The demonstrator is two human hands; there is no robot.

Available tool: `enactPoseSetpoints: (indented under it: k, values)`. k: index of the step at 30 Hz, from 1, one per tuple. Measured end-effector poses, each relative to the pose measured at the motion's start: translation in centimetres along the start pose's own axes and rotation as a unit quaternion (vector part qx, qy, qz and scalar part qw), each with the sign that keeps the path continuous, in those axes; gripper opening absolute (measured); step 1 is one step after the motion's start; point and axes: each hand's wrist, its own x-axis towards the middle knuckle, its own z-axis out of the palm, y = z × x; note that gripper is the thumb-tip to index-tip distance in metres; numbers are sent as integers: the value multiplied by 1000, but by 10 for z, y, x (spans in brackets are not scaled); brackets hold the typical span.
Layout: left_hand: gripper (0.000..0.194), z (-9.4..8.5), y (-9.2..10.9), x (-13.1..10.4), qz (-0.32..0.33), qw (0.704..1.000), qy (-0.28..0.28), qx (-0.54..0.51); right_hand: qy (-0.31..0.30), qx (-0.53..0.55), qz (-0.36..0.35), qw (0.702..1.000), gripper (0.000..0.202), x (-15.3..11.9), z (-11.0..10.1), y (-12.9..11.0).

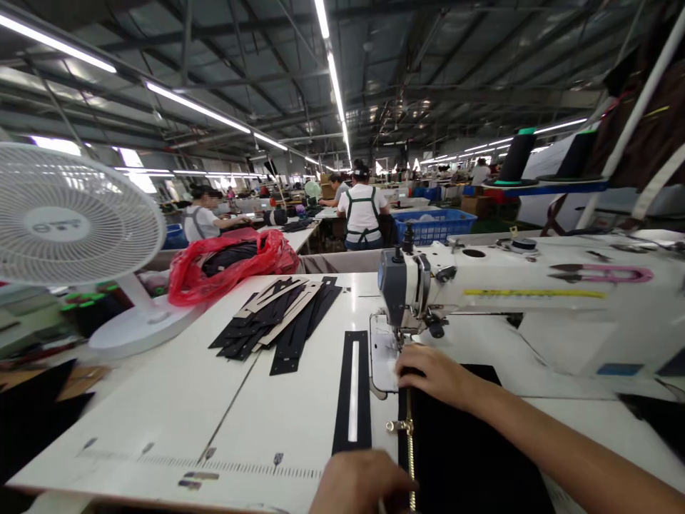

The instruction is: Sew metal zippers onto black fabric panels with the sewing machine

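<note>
A black fabric piece (471,442) lies on the sewing machine table, with a gold-toothed zipper (411,457) along its left side. The brass zipper pull (397,426) sticks out to the left. My right hand (436,375) rests on the fabric's top edge, fingers curled on it close to the needle of the sewing machine (414,285). Low in the view, my left hand (361,485) is closed beside the zipper's lower part; what its fingers grip is hidden. Just above it lies a black strip with a long slot (365,392), flat on the table.
Black and beige strips (283,318) form a loose pile on the table (160,414). Behind them sits a red plastic bag (235,264); a white fan (80,221) stands left. Pink-handled thread snips (604,273) lie on the machine. Several people work beyond, near a blue crate (436,227).
</note>
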Motion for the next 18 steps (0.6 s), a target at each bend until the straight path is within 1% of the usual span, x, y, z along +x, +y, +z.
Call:
enactPoseSetpoints:
  k: [2, 3, 4, 5, 6, 7, 8, 9, 10, 11, 12, 14, 16, 18]
  values:
    - [61, -12, -2, 27, 89, 990, -55, 91, 32, -11, 18, 999, 19, -7, 1, 4]
    - [74, -17, -2, 40, 144, 974, -87, 151, 49, -18, 31, 998, 21, -15, -1, 8]
    - [80, -20, -3, 51, 185, 956, -118, 193, 69, -28, 48, 996, 23, -25, -4, 13]
    - [84, -23, -3, 60, 210, 940, -144, 225, 89, -46, 75, 992, 24, -38, -7, 19]
    - [87, -24, -3, 68, 221, 931, -159, 245, 105, -71, 111, 986, 27, -53, -10, 26]
    - [90, -23, -4, 73, 223, 925, -167, 258, 119, -103, 160, 975, 32, -69, -13, 33]
    - [95, -22, -5, 76, 221, 922, -168, 270, 114, -151, 229, 955, 39, -83, -16, 41]
    - [99, -20, -5, 78, 218, 920, -164, 281, 90, -162, 291, 939, 46, -95, -18, 47]
    - [103, -18, -5, 78, 215, 919, -157, 291, 65, -151, 344, 924, 49, -104, -19, 52]
    - [107, -16, -6, 78, 211, 919, -146, 299, 43, -116, 386, 914, 51, -109, -20, 56]
    - [110, -13, -6, 77, 207, 919, -136, 306, 30, -66, 411, 909, 50, -110, -19, 58]
    - [113, -10, -6, 75, 199, 920, -118, 317, 35, 13, 434, 900, 46, -102, -16, 60]
    - [114, -8, -6, 74, 194, 919, -110, 325, 55, 31, 447, 892, 43, -90, -10, 59]
    - [115, -7, -7, 73, 189, 916, -108, 337, 67, 21, 459, 885, 46, -81, -4, 58]
